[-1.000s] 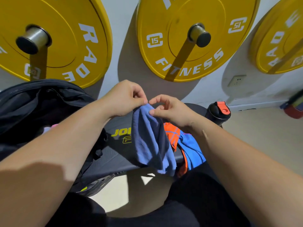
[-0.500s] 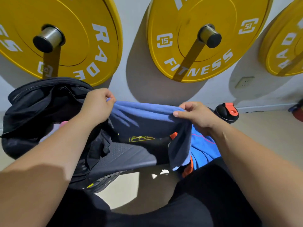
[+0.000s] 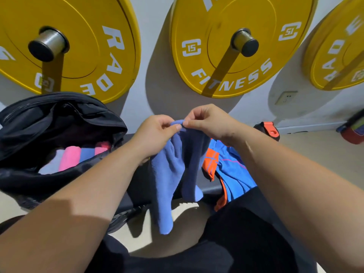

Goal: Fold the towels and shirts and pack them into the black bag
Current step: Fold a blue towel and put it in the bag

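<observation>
The place is a gym. Above the left hand and right hand, yellow weight plates hang on steel pegs fixed to a pale wall. The middle plate is printed "FITNESS" and "15". Below the hands runs a black padded surface, like a workout bench. Just right of the right hand stands a black shaker bottle with an orange cap.

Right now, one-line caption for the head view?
Left hand and right hand pinch the top of a hanging blue towel; the open black bag holds packed towels.
</observation>
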{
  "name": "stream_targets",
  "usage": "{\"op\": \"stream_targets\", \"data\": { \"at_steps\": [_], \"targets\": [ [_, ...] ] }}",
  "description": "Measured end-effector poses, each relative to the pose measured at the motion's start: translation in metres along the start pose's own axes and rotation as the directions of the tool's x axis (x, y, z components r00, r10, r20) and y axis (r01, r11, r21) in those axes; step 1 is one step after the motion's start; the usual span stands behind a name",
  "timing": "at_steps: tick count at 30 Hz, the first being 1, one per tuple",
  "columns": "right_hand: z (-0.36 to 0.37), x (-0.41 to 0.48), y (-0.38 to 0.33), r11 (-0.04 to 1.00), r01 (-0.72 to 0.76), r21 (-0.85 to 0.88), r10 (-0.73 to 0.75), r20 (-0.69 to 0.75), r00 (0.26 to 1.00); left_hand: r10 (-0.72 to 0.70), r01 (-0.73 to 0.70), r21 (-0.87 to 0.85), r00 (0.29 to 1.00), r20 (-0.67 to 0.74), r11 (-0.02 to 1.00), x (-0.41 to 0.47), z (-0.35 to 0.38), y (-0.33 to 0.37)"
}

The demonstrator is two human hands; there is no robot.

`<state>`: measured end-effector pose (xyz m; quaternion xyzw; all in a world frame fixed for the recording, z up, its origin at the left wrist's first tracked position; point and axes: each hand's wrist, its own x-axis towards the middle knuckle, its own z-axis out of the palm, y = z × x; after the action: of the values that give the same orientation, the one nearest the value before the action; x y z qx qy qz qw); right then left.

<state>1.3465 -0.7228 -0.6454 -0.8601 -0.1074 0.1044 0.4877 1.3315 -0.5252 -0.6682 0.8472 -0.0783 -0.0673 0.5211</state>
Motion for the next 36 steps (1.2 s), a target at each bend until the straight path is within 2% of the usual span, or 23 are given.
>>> {"op": "stream_targets", "data": {
  "at_steps": [2,5,8,11,14,17,19,21,23,24,26,28,30,32,34,36],
  "targets": [
    [-0.002,-0.003,0.015,1.000,-0.024,0.001,0.024,0.034,0.999,-0.003,-0.001,-0.034,0.995,-0.102,0.999,-0.001,-0.002,-0.001],
    [-0.004,-0.012,0.044,0.995,-0.086,0.046,0.081,0.103,0.991,-0.035,0.016,-0.197,0.995,-0.094,0.980,-0.004,-0.008,-0.003],
    [-0.007,-0.018,0.074,0.988,-0.119,-0.102,0.134,0.150,0.980,-0.083,0.030,-0.302,0.983,-0.163,0.953,-0.001,-0.014,-0.010],
    [-0.012,-0.025,0.098,0.930,-0.166,-0.328,0.219,0.130,0.967,-0.106,0.037,-0.254,0.959,-0.264,0.966,0.005,-0.021,-0.020],
    [-0.020,-0.033,0.117,0.863,-0.222,-0.454,0.269,0.040,0.962,-0.087,0.040,-0.149,0.942,-0.324,0.988,0.010,-0.028,-0.029],
    [-0.034,-0.042,0.131,0.845,-0.295,-0.446,0.305,-0.051,0.951,-0.061,0.060,-0.015,0.927,-0.370,0.998,0.011,-0.036,-0.037],
    [-0.043,-0.053,0.136,0.883,-0.318,-0.344,0.305,-0.093,0.948,-0.065,0.095,0.060,0.919,-0.389,0.994,0.009,-0.041,-0.041],
    [-0.051,-0.065,0.134,0.941,-0.307,-0.145,0.290,-0.126,0.949,-0.118,0.160,0.116,0.943,-0.311,0.980,0.005,-0.046,-0.041],
    [-0.061,-0.074,0.122,0.955,-0.297,0.027,0.298,-0.088,0.950,-0.234,0.238,0.137,0.971,-0.046,0.962,-0.006,-0.054,-0.039],
    [-0.068,-0.078,0.113,0.948,-0.310,0.073,0.312,-0.026,0.950,-0.300,0.286,0.114,0.946,0.126,0.951,-0.012,-0.059,-0.038],
    [-0.084,-0.084,0.091,0.928,-0.369,0.059,0.360,0.116,0.925,-0.369,0.397,0.006,0.847,0.381,0.918,-0.021,-0.067,-0.033],
    [-0.104,-0.084,0.072,0.909,-0.415,-0.022,0.414,0.146,0.898,-0.369,0.441,-0.067,0.818,0.441,0.895,-0.021,-0.067,-0.032],
    [-0.121,-0.073,0.060,0.890,-0.449,-0.079,0.454,0.058,0.889,-0.375,0.421,-0.061,0.856,0.355,0.905,-0.014,-0.053,-0.038],
    [-0.125,-0.053,0.060,0.839,-0.481,-0.254,0.474,-0.094,0.876,-0.397,0.406,-0.034,0.905,0.151,0.913,-0.001,-0.029,-0.054],
    [-0.113,-0.030,0.067,0.674,-0.488,-0.554,0.465,-0.195,0.864,-0.391,0.392,0.011,0.919,-0.042,0.920,0.012,-0.002,-0.079],
    [-0.093,-0.011,0.084,0.465,-0.455,-0.759,0.479,-0.216,0.851,-0.376,0.389,0.077,0.916,-0.143,0.918,0.023,0.023,-0.102]
  ]
}}
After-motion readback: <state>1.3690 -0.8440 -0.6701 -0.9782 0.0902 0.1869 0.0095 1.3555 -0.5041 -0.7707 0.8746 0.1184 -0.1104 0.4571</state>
